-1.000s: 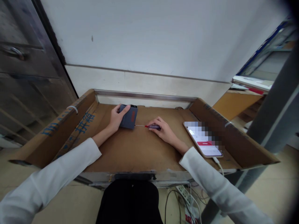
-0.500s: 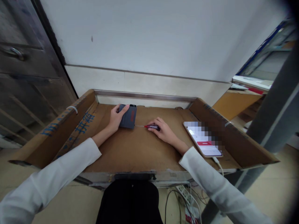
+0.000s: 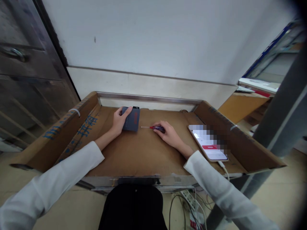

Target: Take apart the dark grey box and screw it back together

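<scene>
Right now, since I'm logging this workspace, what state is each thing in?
Left grip: closed on the grey box.
Grey box: held, slightly tilted.
Right grip: closed around the screwdriver.
Screwdriver: held, shaft bare, tip apart from the box.
Phone: lying face up, screen lit, white cable plugged in.
Cardboard: spread flat, sides folded up.
Power strip: cannot tell whether on.

Open cardboard lining (image 3: 141,156) nearer the person than the screwdriver (image 3: 152,127) leaves passage, while a smartphone (image 3: 212,151) and raised side flap (image 3: 247,147) obstruct their right.
</scene>
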The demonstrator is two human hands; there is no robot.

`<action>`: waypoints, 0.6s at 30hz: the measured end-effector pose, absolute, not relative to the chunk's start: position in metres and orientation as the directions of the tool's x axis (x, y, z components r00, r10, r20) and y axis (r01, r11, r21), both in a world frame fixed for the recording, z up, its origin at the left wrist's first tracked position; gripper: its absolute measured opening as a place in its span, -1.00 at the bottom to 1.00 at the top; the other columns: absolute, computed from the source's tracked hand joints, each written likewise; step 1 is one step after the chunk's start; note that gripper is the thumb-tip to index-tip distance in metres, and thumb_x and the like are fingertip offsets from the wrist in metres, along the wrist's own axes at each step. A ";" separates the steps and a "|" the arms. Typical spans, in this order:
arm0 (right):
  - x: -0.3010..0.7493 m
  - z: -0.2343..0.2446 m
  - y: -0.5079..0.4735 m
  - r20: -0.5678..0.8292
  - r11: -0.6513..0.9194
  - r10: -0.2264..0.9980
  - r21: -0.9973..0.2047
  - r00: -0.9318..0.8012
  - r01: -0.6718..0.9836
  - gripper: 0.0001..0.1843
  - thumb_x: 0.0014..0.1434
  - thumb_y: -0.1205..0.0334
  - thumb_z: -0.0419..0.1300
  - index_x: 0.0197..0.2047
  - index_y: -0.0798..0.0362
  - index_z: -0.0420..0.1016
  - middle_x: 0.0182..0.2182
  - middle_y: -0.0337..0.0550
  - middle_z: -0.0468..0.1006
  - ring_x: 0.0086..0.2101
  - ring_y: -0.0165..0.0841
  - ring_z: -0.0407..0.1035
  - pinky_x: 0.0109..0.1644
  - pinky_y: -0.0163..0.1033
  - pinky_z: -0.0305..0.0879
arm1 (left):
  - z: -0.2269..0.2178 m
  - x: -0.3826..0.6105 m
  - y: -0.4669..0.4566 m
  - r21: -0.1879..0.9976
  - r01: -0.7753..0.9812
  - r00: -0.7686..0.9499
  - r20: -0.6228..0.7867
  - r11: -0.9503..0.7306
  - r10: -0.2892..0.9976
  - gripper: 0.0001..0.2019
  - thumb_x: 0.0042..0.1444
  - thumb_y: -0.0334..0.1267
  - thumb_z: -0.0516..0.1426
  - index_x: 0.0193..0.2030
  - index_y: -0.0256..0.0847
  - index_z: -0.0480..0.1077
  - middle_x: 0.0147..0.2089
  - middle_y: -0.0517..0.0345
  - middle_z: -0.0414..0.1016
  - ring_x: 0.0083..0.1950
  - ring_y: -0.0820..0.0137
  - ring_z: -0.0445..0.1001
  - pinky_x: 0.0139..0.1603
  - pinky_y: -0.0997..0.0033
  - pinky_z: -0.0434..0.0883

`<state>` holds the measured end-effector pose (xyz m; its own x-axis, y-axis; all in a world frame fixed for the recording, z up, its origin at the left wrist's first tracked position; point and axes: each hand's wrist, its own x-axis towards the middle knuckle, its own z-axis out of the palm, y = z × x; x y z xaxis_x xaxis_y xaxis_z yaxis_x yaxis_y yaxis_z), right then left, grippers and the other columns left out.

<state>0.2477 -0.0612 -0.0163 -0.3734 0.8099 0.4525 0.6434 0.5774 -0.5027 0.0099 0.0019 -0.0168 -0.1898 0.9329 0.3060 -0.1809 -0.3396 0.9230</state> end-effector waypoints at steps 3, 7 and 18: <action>0.248 -0.018 -0.061 0.460 0.569 0.814 -0.510 -0.354 0.645 -0.81 0.26 0.19 0.07 -0.07 -0.01 0.39 -0.13 -0.12 0.52 -0.10 -0.27 0.37 0.05 -0.10 0.26 | -0.016 0.010 0.002 0.918 -0.174 -0.240 0.310 -0.355 0.920 -0.55 -0.16 0.14 0.31 -0.45 -0.24 0.35 -0.48 0.23 0.33 -0.49 0.51 0.29 -0.49 0.55 0.30; 0.246 -0.017 -0.063 0.439 0.596 0.798 -0.480 -0.412 0.643 -0.79 0.28 0.19 0.04 -0.05 -0.01 0.40 -0.12 -0.11 0.51 -0.09 -0.27 0.35 0.06 -0.10 0.25 | -0.013 0.009 0.003 0.902 -0.199 -0.332 0.305 -0.382 0.893 -0.52 -0.17 0.19 0.29 -0.44 -0.24 0.35 -0.46 0.21 0.36 -0.48 0.50 0.31 -0.47 0.53 0.32; 0.247 -0.017 -0.061 0.585 0.580 0.766 -0.450 -0.268 0.679 -0.79 0.27 0.21 0.06 -0.04 -0.01 0.39 -0.13 -0.09 0.51 -0.12 -0.26 0.37 0.02 -0.09 0.30 | -0.014 0.009 0.007 0.912 -0.310 -0.274 0.185 -0.269 0.944 -0.50 -0.16 0.22 0.26 -0.41 -0.24 0.38 -0.43 0.17 0.42 -0.44 0.45 0.39 -0.42 0.50 0.37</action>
<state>0.2468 -0.0615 -0.0167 -0.2676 0.7659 0.5847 0.6789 0.5804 -0.4496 0.0086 0.0066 -0.0145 -0.2745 0.9437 0.1848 -0.3098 -0.2687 0.9121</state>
